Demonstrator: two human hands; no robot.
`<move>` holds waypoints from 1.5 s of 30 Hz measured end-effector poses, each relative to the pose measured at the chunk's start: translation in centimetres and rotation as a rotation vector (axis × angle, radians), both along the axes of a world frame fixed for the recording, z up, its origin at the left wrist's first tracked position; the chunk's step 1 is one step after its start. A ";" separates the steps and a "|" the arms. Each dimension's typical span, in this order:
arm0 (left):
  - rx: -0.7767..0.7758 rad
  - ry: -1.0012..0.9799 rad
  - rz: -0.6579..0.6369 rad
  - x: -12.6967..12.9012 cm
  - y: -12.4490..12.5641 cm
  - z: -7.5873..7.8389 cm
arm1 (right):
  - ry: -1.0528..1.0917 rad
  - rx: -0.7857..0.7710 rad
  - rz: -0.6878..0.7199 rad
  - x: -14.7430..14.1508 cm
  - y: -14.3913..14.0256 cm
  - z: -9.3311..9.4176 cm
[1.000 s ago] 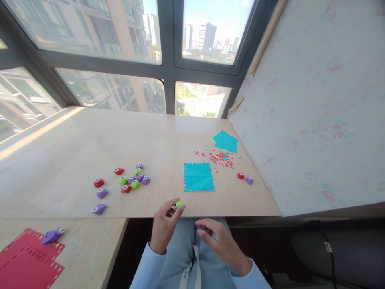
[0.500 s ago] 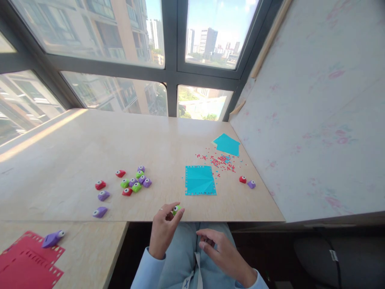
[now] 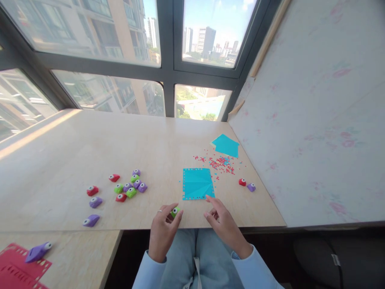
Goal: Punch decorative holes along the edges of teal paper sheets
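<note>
My left hand [image 3: 163, 228] pinches a small green paper punch [image 3: 175, 210] at the table's front edge. My right hand [image 3: 223, 223] is over the table edge, fingers spread, its fingertips touching the near right corner of a blue paper square [image 3: 197, 183] whose border is punched with small holes. The hand holds nothing.
A cluster of red, green and purple punches [image 3: 128, 187] lies to the left, with a red [image 3: 242, 182] and a purple one [image 3: 251, 187] at the right. Red and blue confetti [image 3: 221, 162] and folded blue paper [image 3: 225, 144] lie farther back. Red paper [image 3: 18, 271] with a purple punch [image 3: 37, 251] lies at the lower left.
My right hand has risen from my lap onto the table edge and reached the blue square's corner. The left hand keeps its hold on the green punch.
</note>
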State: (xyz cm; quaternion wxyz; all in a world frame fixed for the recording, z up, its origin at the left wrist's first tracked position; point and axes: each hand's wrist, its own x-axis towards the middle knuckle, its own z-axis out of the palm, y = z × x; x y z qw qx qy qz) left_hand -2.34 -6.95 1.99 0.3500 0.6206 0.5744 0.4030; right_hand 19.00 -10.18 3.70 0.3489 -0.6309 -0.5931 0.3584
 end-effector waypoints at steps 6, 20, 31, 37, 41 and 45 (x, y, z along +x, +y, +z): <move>-0.004 0.047 0.008 0.5 0.7 -0.5 | -0.146 -0.004 -0.030 0.3 0.6 -0.6; 0.039 0.158 0.005 0.6 1.6 -0.5 | -0.306 -0.049 0.219 -1.0 1.0 0.1; 0.047 0.186 -0.003 0.6 1.6 -0.5 | -0.160 0.040 0.166 0.0 -0.2 -0.6; 0.060 0.209 0.016 0.6 1.4 -0.9 | -0.132 0.040 0.132 0.2 -0.8 -0.9; 0.030 0.200 0.040 0.4 1.2 -1.3 | -0.112 0.065 0.117 0.3 -0.9 -1.2; 0.019 0.163 0.045 0.3 1.1 -1.4 | -0.086 0.083 0.100 0.3 -1.1 -1.5</move>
